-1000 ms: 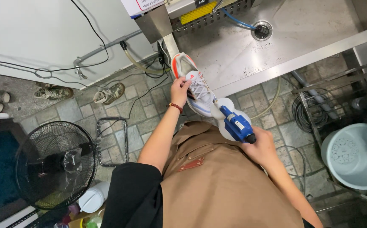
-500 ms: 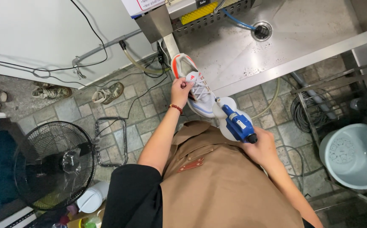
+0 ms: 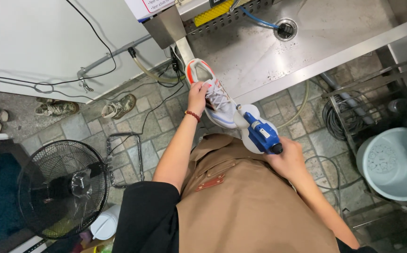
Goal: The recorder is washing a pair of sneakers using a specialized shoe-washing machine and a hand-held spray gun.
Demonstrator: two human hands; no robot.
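Note:
My left hand (image 3: 197, 97) grips a white sneaker (image 3: 216, 100) with an orange heel, holding it up in front of the steel sink edge. My right hand (image 3: 288, 158) holds a blue and white handheld tool (image 3: 257, 131) whose round white head rests against the toe of the sneaker. A red bead bracelet sits on my left wrist. I wear a tan apron (image 3: 245, 206) over a black shirt.
A steel sink (image 3: 302, 42) with a drain and blue hose lies ahead. A black floor fan (image 3: 63, 187) stands at the left. A pale blue basin (image 3: 393, 164) sits at the right beside coiled hose. Worn shoes (image 3: 116, 107) and cables lie on the tiled floor.
The view has shifted slightly. Both hands keep the sneaker and the tool in nearly the same place.

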